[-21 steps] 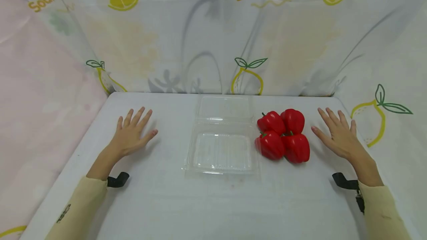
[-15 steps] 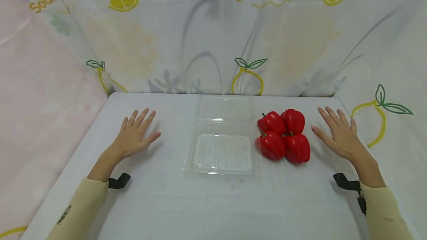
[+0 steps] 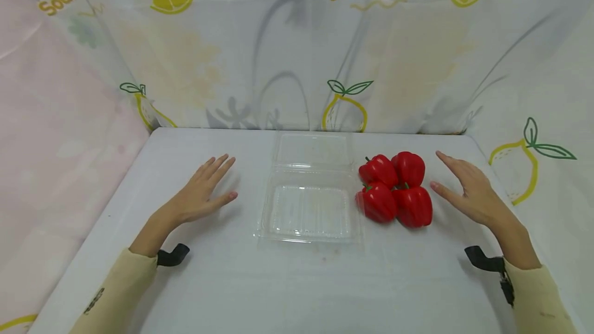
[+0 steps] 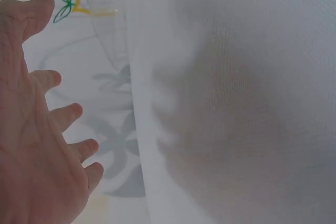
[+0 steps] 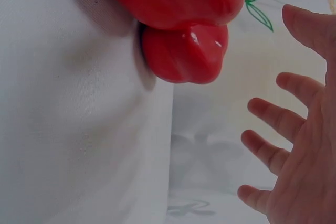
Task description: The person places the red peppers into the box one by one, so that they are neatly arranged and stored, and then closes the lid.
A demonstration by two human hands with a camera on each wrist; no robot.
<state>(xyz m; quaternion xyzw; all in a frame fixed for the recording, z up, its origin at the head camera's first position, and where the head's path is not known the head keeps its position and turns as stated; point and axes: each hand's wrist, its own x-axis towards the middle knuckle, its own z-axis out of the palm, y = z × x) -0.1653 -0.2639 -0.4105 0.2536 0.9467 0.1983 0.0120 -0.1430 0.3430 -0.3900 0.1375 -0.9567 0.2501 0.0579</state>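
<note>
Spread and holding nothing, both hands hover above the white tabletop (image 3: pixel 297 293), their fingers apart in the wrist views and each thumb set well away from the fingers. Cream sleeves (image 3: pixel 113 293) come in from the near corners, with a black mount (image 3: pixel 174 255) at the left wrist and another at the right. Left hand (image 3: pixel 197 195) is nearest to a clear plastic container, its fingers aimed forward and inward, with bare tabletop between. Right hand (image 3: pixel 471 192) sits just beside four red peppers, palm toward them, fingers pointing forward and left, touching none.

Nearer the person lies the base (image 3: pixel 306 213) of the container, mid-table, wider from side to side than front to back. Right of it the peppers cluster two by two. The front right pepper (image 3: pixel 413 207) runs roughly front to back, stem at its far end. The front left pepper (image 3: pixel 378 202) slants, stem to the far left, blunt end to the near right; its left side meets the container's rim, though which overlaps which is unclear. Behind, the rear left pepper (image 3: pixel 379 170) points its stem leftward and away. The rear right pepper (image 3: pixel 408 168) shows no clear stem, so its direction cannot be told. Beyond the base, the lid (image 3: pixel 313 149) is folded back toward a lemon-printed cloth backdrop (image 3: pixel 241 30).
</note>
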